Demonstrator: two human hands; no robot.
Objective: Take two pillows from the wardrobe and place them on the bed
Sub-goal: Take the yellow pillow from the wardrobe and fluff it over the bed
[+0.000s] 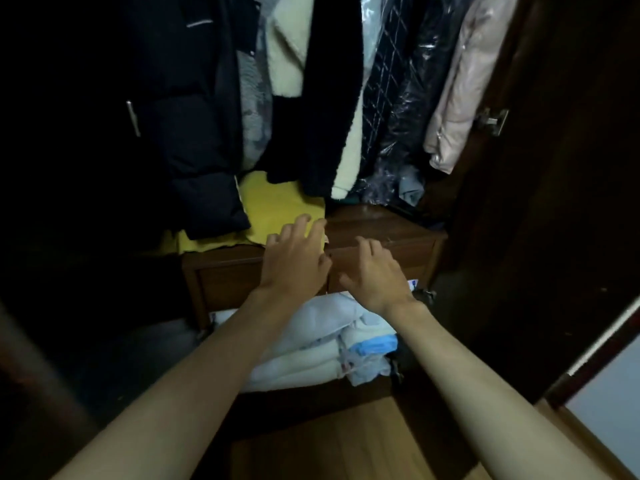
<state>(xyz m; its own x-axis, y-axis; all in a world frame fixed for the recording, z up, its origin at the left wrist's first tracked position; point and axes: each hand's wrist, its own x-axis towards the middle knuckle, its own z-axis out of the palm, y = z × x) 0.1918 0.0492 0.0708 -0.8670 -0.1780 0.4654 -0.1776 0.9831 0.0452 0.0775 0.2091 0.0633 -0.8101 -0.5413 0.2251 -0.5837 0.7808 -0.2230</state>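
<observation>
Both hands reached forward into the wardrobe, palms down and fingers spread, grasping nothing. Left hand (294, 256) hovered over the front edge of a wooden drawer unit (381, 233), its fingertips (304, 221) just reaching a yellow folded cloth (273, 209) that lay on top of the unit. Right hand (375, 271) was just beside it, fingers loosely curled over the drawer front, and whether it touched the wood could not be told.

Below both wrists, under the drawer unit, sat a stack of pale pillows (311, 341), white and light blue, lying flat one on another; beside them, under the right forearm, was a blue and white plastic-wrapped bundle (372, 351). Neither hand touched the stack.

Beyond the hands hung clothes: a dark puffer jacket (180, 133) ahead of the left hand, a cream fleece garment (287, 46) and a black coat (325, 98) straight ahead, plastic-covered garments (408, 109) and a pale pink coat (464, 88) ahead of the right hand. Right of the right forearm stood the dark wardrobe door (561, 202). Beneath the forearms was a wooden floor (329, 445).
</observation>
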